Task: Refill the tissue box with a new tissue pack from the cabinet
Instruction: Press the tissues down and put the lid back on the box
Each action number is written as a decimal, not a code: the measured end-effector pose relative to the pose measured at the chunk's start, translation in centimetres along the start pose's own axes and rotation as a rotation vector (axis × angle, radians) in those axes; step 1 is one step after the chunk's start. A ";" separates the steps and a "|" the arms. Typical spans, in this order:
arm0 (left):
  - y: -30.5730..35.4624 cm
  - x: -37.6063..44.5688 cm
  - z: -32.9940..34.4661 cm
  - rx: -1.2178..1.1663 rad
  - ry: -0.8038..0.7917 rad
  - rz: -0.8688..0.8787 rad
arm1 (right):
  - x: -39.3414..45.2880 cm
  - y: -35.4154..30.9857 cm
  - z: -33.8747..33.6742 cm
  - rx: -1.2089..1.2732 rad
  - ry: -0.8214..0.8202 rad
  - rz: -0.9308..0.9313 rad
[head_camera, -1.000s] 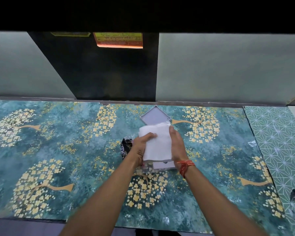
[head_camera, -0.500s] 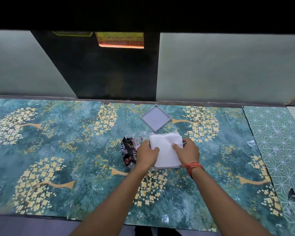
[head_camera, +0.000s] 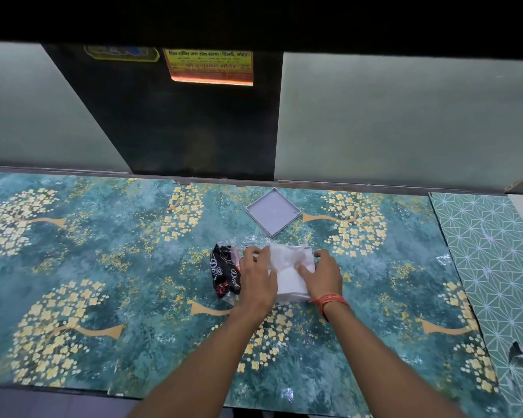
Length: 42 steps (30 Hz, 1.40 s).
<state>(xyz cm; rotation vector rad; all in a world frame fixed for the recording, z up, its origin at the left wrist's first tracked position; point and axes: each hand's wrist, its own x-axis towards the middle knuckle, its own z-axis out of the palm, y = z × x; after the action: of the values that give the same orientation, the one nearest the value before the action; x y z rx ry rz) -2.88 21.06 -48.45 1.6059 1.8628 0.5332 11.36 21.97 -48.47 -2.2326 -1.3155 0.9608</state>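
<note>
Seemed well past the midpoint, judging by the layout: tissue stack (head_camera: 290,274) out of its wrapper and lying in or on the tissue box (head_camera: 307,248), of which only a grey far edge showed, on the patterned counter (head_camera: 103,267). Left hand (head_camera: 258,276) pressed flat on the stack's left side, fingers spread; right hand (head_camera: 325,274) likewise on the right, neither one gripping. Empty black wrapper (head_camera: 225,271) crumpled just beside the left hand, touching clear plastic. Square grey lid (head_camera: 273,212) lay apart, farther back near the wall. Left to do, apparently: seat the tissues fully, refit the lid, clear the wrapper.
</note>
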 end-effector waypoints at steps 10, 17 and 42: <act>-1.2 -1.1 -1.5 -0.051 0.162 0.207 | -1.6 -0.2 -1.8 -0.234 0.049 -0.377; -1.1 0.4 -2.5 0.471 -0.283 0.125 | -1.4 -2.8 0.1 -0.749 -0.356 -0.508; 0.8 7.3 -5.2 -0.102 -0.057 -0.103 | 5.9 -7.9 1.0 -0.407 -0.040 -0.492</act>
<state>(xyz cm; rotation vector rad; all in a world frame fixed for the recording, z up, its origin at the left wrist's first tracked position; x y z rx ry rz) -6.40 28.84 -45.48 1.4364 1.8352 0.5232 7.74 30.97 -46.39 -1.9915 -2.1011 0.5962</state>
